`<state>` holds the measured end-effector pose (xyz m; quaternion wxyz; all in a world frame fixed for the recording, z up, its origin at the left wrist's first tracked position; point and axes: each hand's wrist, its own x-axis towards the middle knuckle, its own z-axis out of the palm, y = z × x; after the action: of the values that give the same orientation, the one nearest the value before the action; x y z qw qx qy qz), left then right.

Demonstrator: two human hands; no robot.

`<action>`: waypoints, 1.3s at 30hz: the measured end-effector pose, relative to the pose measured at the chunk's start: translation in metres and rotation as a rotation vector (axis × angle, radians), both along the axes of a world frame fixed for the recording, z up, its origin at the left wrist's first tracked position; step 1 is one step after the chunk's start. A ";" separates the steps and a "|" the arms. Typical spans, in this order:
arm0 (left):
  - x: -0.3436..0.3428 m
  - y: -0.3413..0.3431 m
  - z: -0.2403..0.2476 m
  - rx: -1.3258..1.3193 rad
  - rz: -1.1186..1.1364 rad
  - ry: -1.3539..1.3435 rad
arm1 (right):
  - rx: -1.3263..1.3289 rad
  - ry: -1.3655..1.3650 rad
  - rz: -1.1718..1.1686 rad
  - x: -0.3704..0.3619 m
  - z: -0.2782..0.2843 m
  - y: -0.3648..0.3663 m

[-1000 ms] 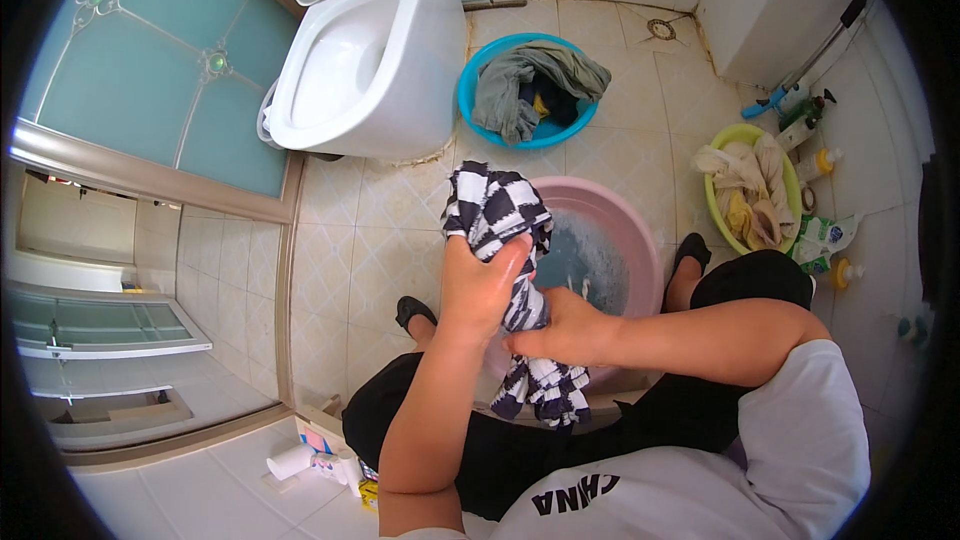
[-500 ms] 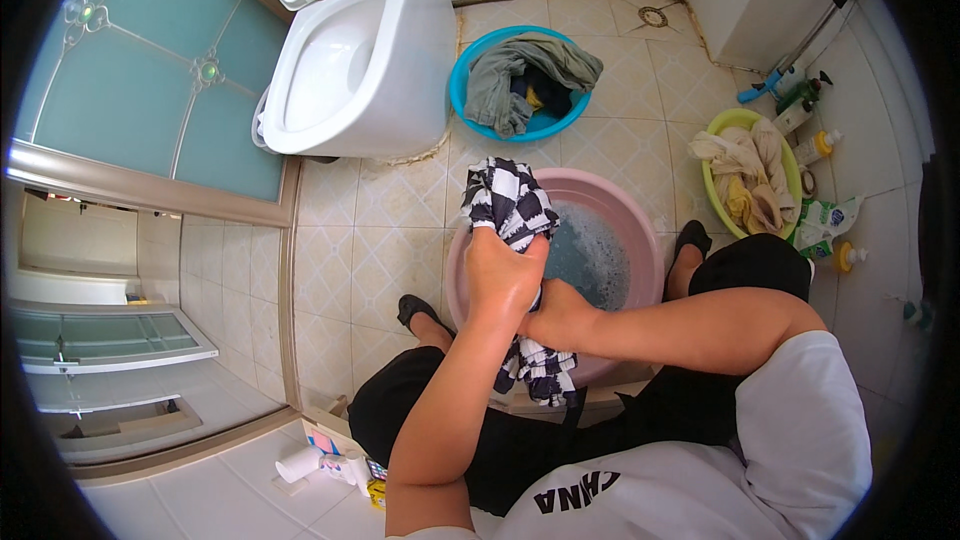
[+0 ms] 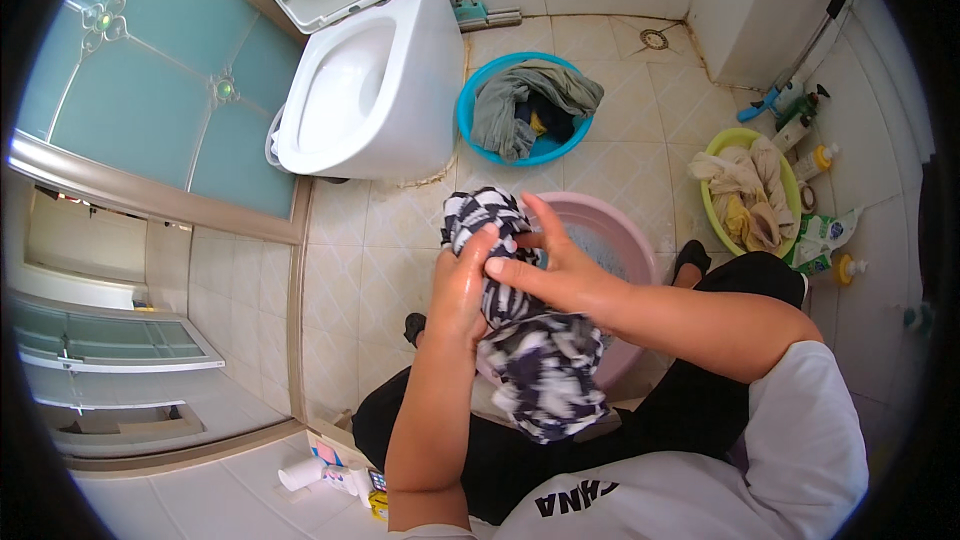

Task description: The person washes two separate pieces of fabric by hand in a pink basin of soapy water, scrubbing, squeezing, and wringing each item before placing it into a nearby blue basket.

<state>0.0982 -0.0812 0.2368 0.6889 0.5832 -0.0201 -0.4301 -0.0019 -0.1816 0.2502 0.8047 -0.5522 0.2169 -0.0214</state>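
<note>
A black-and-white checkered cloth (image 3: 545,375) is bunched up over the near left part of a pink basin (image 3: 640,285). My left hand (image 3: 462,285) is closed around its upper bundle from the left side, thumb pointing away from me. The lower end of the cloth hangs loose toward my lap and is blurred. At the right side of the bundle, my right hand (image 3: 565,275) has its fingers spread, with the thumb against or just over the fabric. Sudsy water (image 3: 600,250) shows in the basin, partly hidden by my right hand and forearm.
Beyond the pink basin stands a blue basin (image 3: 466,130) with grey-green and dark clothes. A yellow-green basin (image 3: 712,195) of pale clothes is at the right, beside several bottles (image 3: 815,160). The toilet (image 3: 420,100) stands at the far left, near a glass-panelled door (image 3: 140,90).
My right hand has loosened from the lower twisted part, moved up beside my left hand and spread its fingers. The cloth's lower end has fallen looser, and the bundle has come slightly nearer.
</note>
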 end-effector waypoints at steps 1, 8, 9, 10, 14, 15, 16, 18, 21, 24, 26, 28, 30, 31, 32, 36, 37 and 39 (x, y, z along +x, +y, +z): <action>-0.003 -0.002 -0.004 0.030 -0.049 -0.022 | -0.183 -0.057 0.074 0.000 -0.014 -0.003; -0.013 0.005 0.014 0.400 -0.319 -0.905 | -0.072 -0.010 -0.048 0.001 -0.024 0.005; -0.009 0.003 0.016 0.396 -0.325 -0.904 | -0.033 0.051 -0.074 0.001 -0.022 0.001; -0.001 0.006 0.021 0.369 -0.309 -0.855 | 0.157 0.083 -0.044 0.000 -0.011 -0.001; 0.022 0.012 0.005 0.326 -0.201 -0.842 | 0.699 0.174 0.037 -0.005 0.029 -0.010; 0.028 0.013 -0.004 0.300 -0.227 -0.764 | 0.767 0.189 0.046 -0.006 0.030 -0.013; 0.031 0.018 -0.016 0.319 -0.206 -0.648 | 0.831 0.189 0.019 -0.004 0.028 -0.014; 0.028 0.033 -0.061 0.205 -0.120 -0.307 | 0.905 0.184 -0.005 -0.003 0.033 -0.019; -0.012 0.037 -0.093 -0.119 0.042 0.168 | 0.952 0.102 0.016 -0.005 0.036 -0.024; -0.046 0.004 -0.092 -0.440 0.150 0.356 | 0.933 0.079 -0.006 -0.013 0.032 -0.029; -0.054 -0.020 -0.077 -0.578 0.219 0.343 | 0.931 0.078 -0.003 -0.018 0.036 -0.027; -0.053 -0.035 -0.057 -0.675 0.296 0.282 | 0.885 0.046 0.014 -0.022 0.044 -0.023; -0.046 -0.048 -0.048 -0.733 0.354 0.229 | 0.940 0.006 -0.038 -0.026 0.044 -0.025; -0.040 -0.050 -0.042 -0.743 0.367 0.191 | 0.987 -0.016 -0.090 -0.026 0.045 -0.025; -0.032 -0.049 -0.038 -0.751 0.351 0.142 | 1.005 -0.037 -0.033 -0.028 0.040 -0.028; 0.002 -0.038 -0.028 -0.589 0.396 -0.022 | 0.878 0.113 0.088 -0.035 0.035 -0.036; 0.011 -0.033 -0.020 -0.487 0.473 -0.026 | 0.820 0.133 0.136 -0.037 0.032 -0.034; 0.023 -0.021 0.005 -0.374 0.269 -0.134 | 0.670 0.092 0.221 -0.037 0.028 -0.029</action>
<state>0.1213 -0.1019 0.2422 0.8332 0.4699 -0.0670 -0.2836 -0.0388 -0.2102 0.2781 0.9281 -0.2780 0.1865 0.1631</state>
